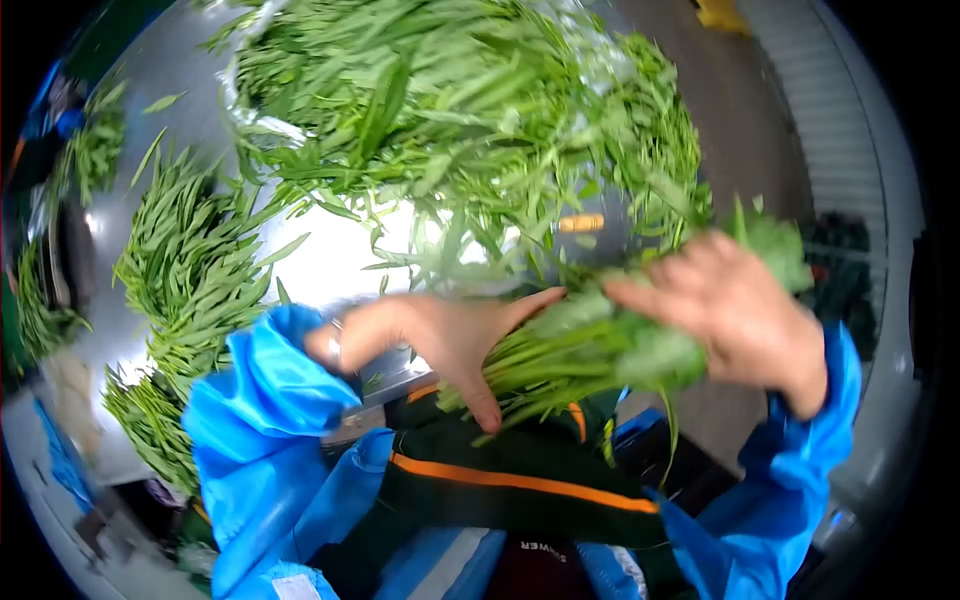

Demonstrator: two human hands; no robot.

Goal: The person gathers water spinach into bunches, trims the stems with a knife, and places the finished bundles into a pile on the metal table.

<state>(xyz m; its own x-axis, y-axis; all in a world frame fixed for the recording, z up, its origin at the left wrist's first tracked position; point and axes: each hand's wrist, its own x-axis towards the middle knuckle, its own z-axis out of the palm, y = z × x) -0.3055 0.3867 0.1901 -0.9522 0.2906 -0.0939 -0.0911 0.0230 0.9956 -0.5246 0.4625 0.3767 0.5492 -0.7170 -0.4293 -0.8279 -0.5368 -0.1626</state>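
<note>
A bunch of leafy greens [570, 345] with long pale stems lies crosswise in front of my body, just off the table's near edge. My right hand [720, 305] is curled over its leafy end and grips it, somewhat blurred by motion. At the stem ends, my left hand [450, 340] is spread with thumb and finger wide apart, its palm facing the cut ends. Larger leaves [775, 245] stick out past my right hand, and one loose stem [672, 440] dangles below the bunch.
A big heap of greens [430, 90] on clear plastic covers the back of the metal table [330, 250]. Another pile of greens [190, 260] lies at the left. A small orange-yellow piece [581, 223] rests before the heap. A ridged grey panel [840, 130] stands at right.
</note>
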